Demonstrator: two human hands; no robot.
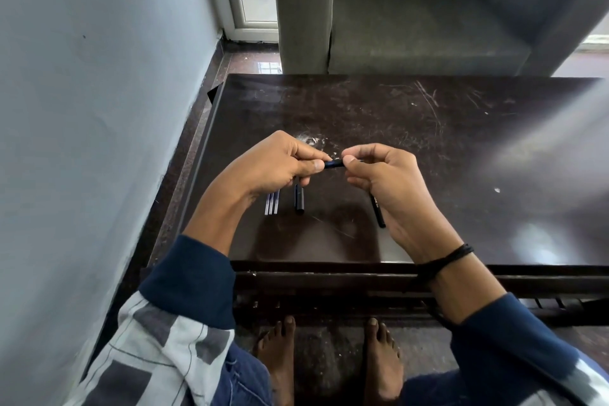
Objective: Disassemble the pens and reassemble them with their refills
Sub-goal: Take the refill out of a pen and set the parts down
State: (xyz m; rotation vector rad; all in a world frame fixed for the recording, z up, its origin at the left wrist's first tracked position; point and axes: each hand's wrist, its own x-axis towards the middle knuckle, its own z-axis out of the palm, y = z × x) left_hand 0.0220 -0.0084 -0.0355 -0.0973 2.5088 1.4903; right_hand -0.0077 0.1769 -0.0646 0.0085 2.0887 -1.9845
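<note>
pen barrel [333, 164], dark and slim, spans the gap between the two hands above the dark table [461, 158], its long axis running left to right across the view and roughly level. left hand [280, 165] pinches its left end between thumb and forefinger, the other fingers curled under. right hand [385, 181] pinches the right end the same way, and whatever joins there is hidden behind the fingertips, so i cannot tell whether a tip or a refill is already started out. both hands are closed on the one piece, equally near it, so the next pull or twist should run along that left-right axis, the hands parting or turning against each other.

three clear refills [271, 203] lie side by side on the table just beneath the left wrist, pointing away from the person. a short black cap [299, 202] lies just to their right, parallel. another black pen [377, 212] lies slanted under the right palm, partly covered; it looks to rest on the table, not in the grip, though that is a judgement.
</note>
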